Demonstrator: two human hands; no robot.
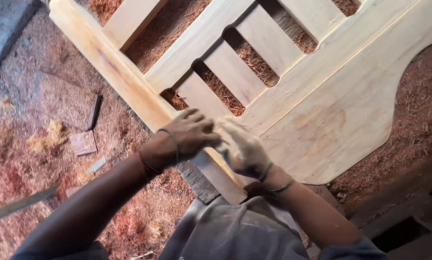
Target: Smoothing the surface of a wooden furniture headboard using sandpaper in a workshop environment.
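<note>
A large pale wooden frame, with slats and a curved solid panel, lies across a sawdust-covered floor. My left hand has its fingers curled over the frame's long side post, close to where the slatted part meets it. A thin band circles that wrist. My right hand, dusted white, presses on the wood right beside the left hand, fingertips pointing up the panel. The two hands nearly touch. Whatever may lie under the right palm is hidden.
Reddish sawdust covers the floor. Small wood offcuts and a dark strip lie to the left. A thin pale board enters at the lower left. A dark timber beam runs at the lower right.
</note>
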